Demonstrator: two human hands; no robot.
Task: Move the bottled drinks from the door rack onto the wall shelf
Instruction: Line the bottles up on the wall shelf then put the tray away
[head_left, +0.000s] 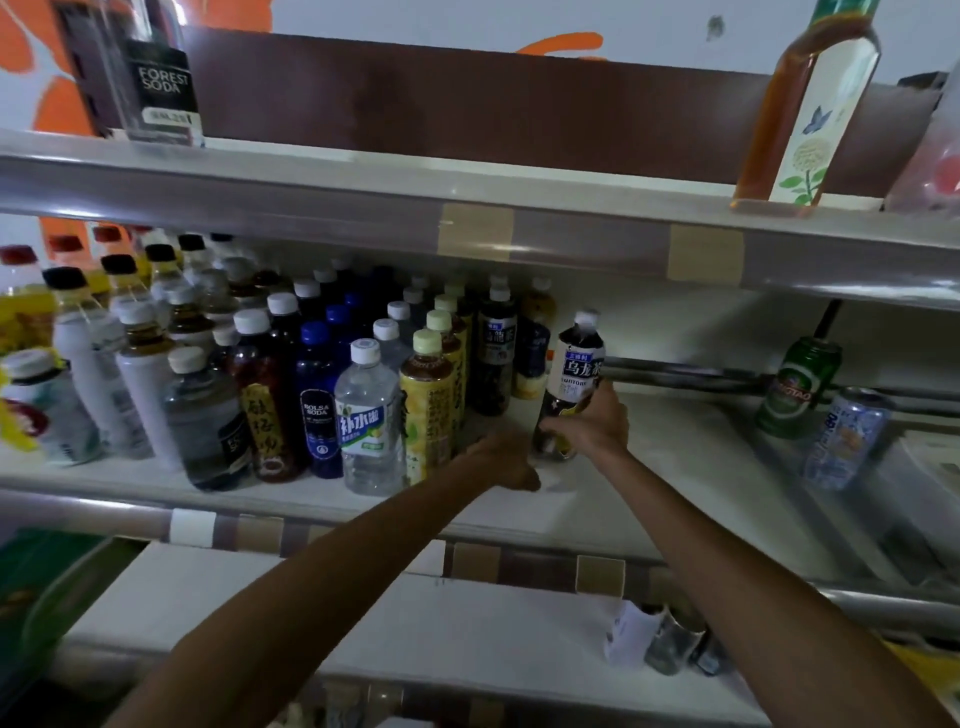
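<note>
Two bare forearms reach up to the middle wall shelf (675, 467). The left hand (506, 462) lies low on the shelf just beside the base of a Suntory oolong tea bottle (579, 364); whether it grips anything, I cannot tell. The right hand (592, 421) wraps round that bottle's lower half, holding it upright on the shelf, right of the packed rows that end at a yellow-labelled tea bottle (428, 410). Further right stand a green Tsingtao can (800, 387) and a silver can (844, 439). On the shelf above stands a Forest Soda bottle (156, 78)
</note>
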